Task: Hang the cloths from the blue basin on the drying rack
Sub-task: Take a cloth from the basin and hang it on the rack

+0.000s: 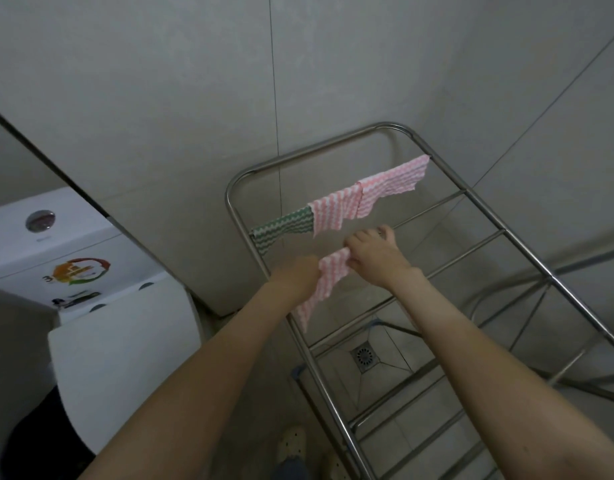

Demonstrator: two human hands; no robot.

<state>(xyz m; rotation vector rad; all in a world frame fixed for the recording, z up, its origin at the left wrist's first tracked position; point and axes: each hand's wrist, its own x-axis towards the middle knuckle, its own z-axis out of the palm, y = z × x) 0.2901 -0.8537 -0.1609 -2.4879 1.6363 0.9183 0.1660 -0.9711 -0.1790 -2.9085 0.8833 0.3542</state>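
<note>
**A:** The fingers of the right hand are pinched shut on the upper right corner of the pink-and-white zigzag cloth. The left hand is blurred, but it appears closed on the cloth's left edge.

**B:** And where does that cloth sit against the shiny steel-tube drying rack?

**A:** Over the rack's second rail, counting from its far curved end, close to the left side tube. Most of the cloth dangles on the person's side of that rail. On the rail beyond it hang a green-and-white zigzag cloth and two more pink-and-white cloths, side by side. The blue basin is hard to make out; only a blue edge shows beneath the rack.

**B:** So how would the step be done well?

**A:** Probably by drawing the two hands apart along the rail so the bunched top edge flattens, then easing more fabric over the far side until both halves balance. Left lopsided, it could slide off toward the tiled floor.
</note>
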